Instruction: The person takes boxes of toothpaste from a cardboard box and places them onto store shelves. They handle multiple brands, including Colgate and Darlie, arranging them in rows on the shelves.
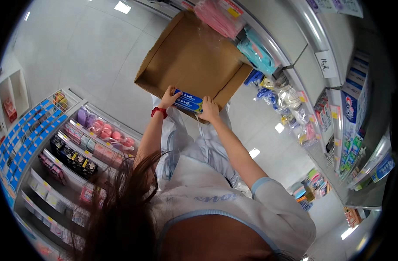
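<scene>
Two long blue toothpaste boxes (188,101) lie side by side, touching, at the near edge of a shallow open cardboard box (188,58). My left hand (169,97) is closed on their left end, thumb on top. At the other end, by the green-tipped corner, my right hand (209,109) has its fingers closed on the toothpaste boxes too. A red band circles my left wrist. The cardboard box's bare brown inside shows beyond my hands, and its near wall is partly hidden behind the toothpaste boxes and my hands.
Shelves (294,48) curve along the right, with pink packs (218,17), teal packs (256,51) and bagged goods (273,93) near the cardboard box. Blue cartons (353,93) stand farther right. On the left, a tiered rack (83,143) holds pink and black goods. Pale tiled floor (94,48) lies beyond.
</scene>
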Tool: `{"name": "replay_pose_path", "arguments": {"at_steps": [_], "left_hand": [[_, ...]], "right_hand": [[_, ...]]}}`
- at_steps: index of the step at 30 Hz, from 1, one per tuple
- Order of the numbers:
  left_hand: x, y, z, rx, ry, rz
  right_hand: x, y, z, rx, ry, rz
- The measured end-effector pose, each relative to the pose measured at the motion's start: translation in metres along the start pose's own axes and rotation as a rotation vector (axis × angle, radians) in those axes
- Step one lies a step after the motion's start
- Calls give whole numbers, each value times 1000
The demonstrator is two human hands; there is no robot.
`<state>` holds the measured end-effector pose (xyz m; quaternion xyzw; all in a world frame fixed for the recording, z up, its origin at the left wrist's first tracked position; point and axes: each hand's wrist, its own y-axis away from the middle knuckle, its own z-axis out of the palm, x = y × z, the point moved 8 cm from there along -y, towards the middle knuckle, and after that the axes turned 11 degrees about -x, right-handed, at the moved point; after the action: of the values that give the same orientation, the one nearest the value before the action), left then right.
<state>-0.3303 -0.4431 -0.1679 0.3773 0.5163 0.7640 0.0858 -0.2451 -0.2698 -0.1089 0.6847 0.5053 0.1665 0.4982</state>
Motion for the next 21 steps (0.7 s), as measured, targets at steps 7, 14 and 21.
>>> {"name": "replay_pose_path", "arguments": {"at_steps": [7,14,21], "left_hand": [[18,-33,5,21,-153,193],[38,-26,23,243,-528,327],[25,78,165,-671,-677,467]], "right_hand": [[15,-26,18,83,23,158],[31,-33,41,91,-54,199],[40,-44,46,190,41,164]]}}
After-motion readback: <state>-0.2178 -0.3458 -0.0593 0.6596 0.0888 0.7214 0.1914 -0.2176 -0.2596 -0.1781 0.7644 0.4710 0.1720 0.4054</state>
